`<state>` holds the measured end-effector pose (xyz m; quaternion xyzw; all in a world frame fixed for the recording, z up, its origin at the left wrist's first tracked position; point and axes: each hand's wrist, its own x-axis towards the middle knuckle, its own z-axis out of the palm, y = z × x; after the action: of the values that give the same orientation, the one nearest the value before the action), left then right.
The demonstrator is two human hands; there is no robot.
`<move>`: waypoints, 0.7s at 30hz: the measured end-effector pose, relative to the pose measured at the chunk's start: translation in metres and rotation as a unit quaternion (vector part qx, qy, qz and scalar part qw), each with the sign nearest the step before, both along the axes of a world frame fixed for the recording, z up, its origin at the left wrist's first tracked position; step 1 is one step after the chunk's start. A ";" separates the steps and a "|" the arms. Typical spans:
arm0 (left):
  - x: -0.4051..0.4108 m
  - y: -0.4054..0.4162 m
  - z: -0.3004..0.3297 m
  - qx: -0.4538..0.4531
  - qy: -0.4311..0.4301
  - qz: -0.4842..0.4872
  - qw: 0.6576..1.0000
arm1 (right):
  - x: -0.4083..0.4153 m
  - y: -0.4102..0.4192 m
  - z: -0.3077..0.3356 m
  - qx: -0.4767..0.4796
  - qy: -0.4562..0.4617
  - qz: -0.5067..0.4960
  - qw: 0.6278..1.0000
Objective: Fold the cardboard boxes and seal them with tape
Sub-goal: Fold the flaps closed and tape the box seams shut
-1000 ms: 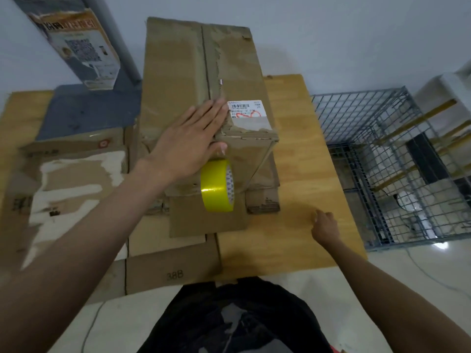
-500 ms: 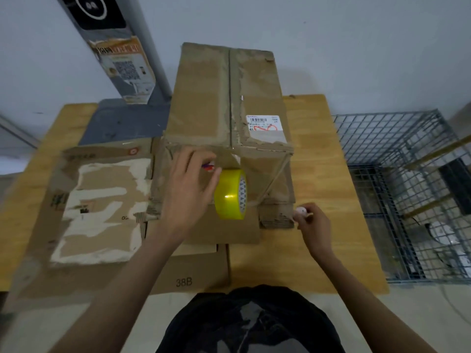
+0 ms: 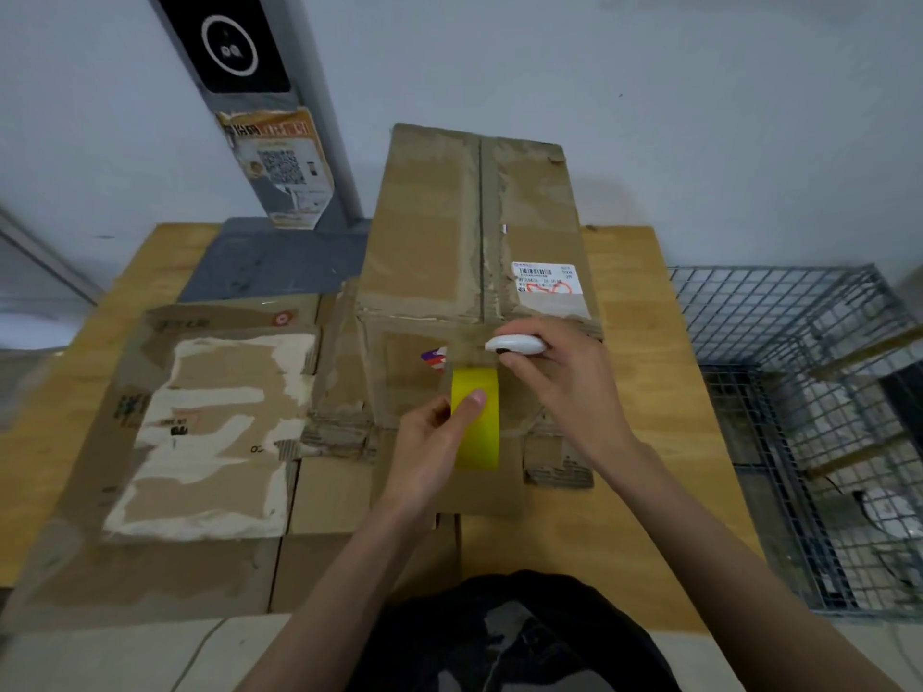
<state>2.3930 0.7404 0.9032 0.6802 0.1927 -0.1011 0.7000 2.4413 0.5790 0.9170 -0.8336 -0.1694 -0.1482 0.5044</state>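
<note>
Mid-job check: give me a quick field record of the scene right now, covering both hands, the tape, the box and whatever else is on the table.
left hand: grips the yellow tape roll, thumb on its outer face
right hand: holds a small white cutter at the tape just above the roll
box: folded shut, standing on the wooden table, white shipping label on its top right
tape position: runs down the box's near face, at the centre seam
flattened cardboard: lies left of the box
wire cage: right of the table
</note>
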 end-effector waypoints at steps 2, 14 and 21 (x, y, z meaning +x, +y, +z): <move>-0.001 0.001 0.002 -0.016 0.008 -0.003 1.000 | 0.006 0.003 -0.001 -0.043 -0.024 0.003 0.999; -0.001 0.000 0.006 -0.008 -0.017 -0.007 1.000 | 0.014 0.005 0.008 -0.116 -0.022 0.042 0.992; -0.001 0.000 0.006 -0.009 -0.014 -0.003 1.000 | 0.018 0.008 0.011 -0.169 -0.028 0.060 0.983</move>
<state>2.3917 0.7403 0.9096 0.6760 0.1799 -0.0951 0.7082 2.4595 0.5874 0.9276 -0.8909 -0.2554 -0.1100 0.3591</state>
